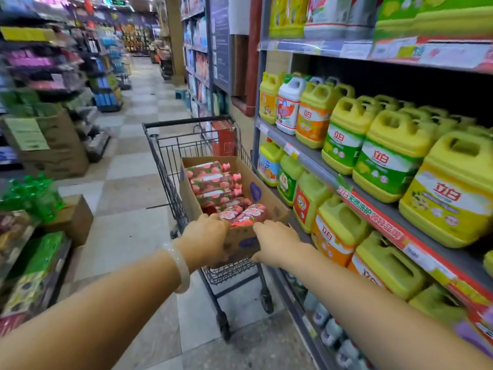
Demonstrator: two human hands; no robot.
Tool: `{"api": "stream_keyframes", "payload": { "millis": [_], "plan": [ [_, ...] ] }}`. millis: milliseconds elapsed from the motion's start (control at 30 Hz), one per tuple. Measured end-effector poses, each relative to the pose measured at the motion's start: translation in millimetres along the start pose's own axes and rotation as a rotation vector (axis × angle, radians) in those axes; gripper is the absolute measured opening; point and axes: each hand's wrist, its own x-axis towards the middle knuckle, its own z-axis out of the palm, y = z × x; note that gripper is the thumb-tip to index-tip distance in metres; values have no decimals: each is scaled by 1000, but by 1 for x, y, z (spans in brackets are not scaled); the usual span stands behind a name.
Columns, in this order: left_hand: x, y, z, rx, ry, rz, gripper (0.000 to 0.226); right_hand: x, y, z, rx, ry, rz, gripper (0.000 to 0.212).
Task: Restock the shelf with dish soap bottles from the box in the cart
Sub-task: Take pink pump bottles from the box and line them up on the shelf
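One wire cart (170, 166) stands in the aisle, its right side close along the shelf (314, 161). One open cardboard box (269, 201) fills the cart's basket, and in it lie about seven pink dish soap bottles (213, 180) on their sides, stacked from the far end toward the near end; the exact count is blurred.

Both hands are on the near end of the box. The left hand (205, 240) curls its fingers over the near left corner, gripping the cardboard. The right hand (277, 243) lies over the near right corner with fingers bent down across the rim. The two nearest bottles (245, 214) lie between the hands, just past the fingertips.

To the cart's left the tiled aisle floor (128, 188) is open; a brown carton (76, 218) sits at its left edge.
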Motion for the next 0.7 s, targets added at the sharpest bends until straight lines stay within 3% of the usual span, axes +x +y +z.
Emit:
{"api": "stream_keyframes", "payload": {
  "millis": [467, 700],
  "plan": [
    [205, -78, 44, -13, -132, 38, 55, 203, 59, 14, 47, -127, 147, 45],
    [336, -127, 80, -33, -301, 201, 52, 321, 77, 48, 188, -192, 334, 48]
  ]
}}
